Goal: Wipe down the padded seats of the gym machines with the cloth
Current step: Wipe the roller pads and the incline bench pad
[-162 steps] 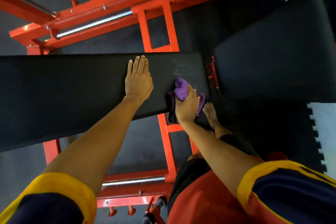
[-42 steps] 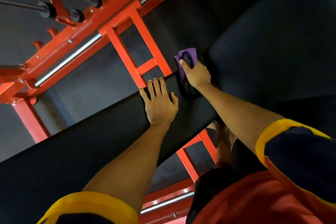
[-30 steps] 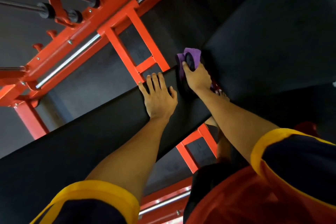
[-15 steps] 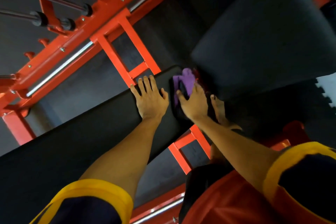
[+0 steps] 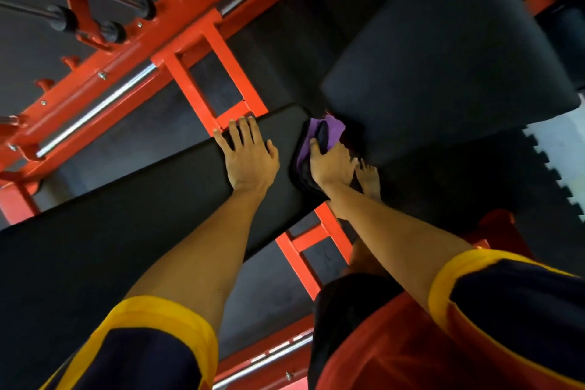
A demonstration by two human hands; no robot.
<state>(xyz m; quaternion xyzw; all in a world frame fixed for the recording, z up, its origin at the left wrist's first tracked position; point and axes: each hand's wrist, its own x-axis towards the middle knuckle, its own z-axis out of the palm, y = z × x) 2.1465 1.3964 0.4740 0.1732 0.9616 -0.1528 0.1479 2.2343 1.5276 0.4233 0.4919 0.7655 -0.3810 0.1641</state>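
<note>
- Compared with a few seconds back, the cloth (image 5: 329, 131) has gone from the near corner of the long pad (image 5: 126, 215) up along its end edge; the left hand (image 5: 250, 157) hasn't budged
- right hand (image 5: 332, 166) is clamped round the purple cloth, thumb on top and fingers curled over the bunch, pressing it onto the rounded end of the long pad, just beside the gap to the second pad (image 5: 443, 57)
- left hand lies flat on top of the long pad, fingers straight with the tips at the far edge, holding nothing, looks like it's just bracing
- cloth looks soft, light and floppy, so my guess is it handles best wadded in the palm like it is now; a pinched corner would probably just flap and smear
- pad covers look like smooth dark vinyl over firm foam, likely a bit slick, so the cloth should glide if pressed flat
- pads are fixed on the orange frame (image 5: 196, 82), so no need to hold them, just lean in
- a bare foot (image 5: 368, 180) stands on the floor below the right hand
- the second pad looks like it's not done yet, but can't really tell
</note>
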